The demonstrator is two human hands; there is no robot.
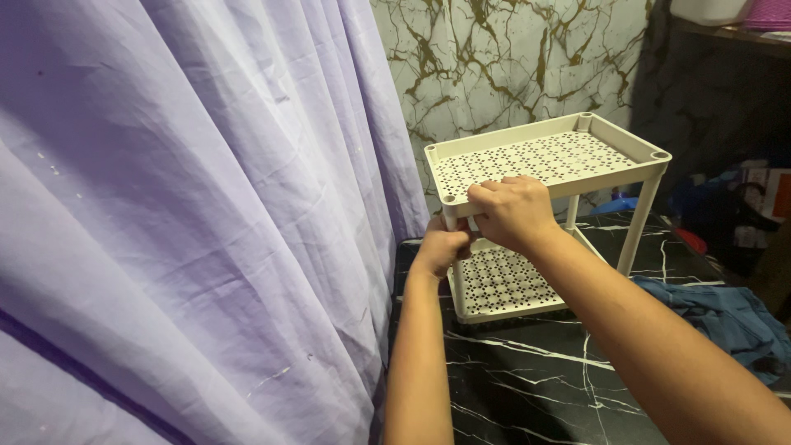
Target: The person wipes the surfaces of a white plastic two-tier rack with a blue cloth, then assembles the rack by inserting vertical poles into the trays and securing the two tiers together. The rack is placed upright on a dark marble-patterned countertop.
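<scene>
Right hand (511,210) closing over the front rim of the rack's (568,156) top shelf, left hand (442,247) wrapping tight around the near corner post just below, rack standing upright on the black counter (535,387), curtain (189,206) hanging alongside, blue cloth (725,317) lying right.

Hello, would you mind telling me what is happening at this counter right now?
A person is handling a small cream two-tier plastic rack that stands on a black marble-patterned counter. The right hand grips the front rim of the perforated upper shelf, while the left hand clasps the front corner post just below it. A lilac curtain hangs on the left, and a crumpled blue cloth lies on the counter to the right.
</scene>
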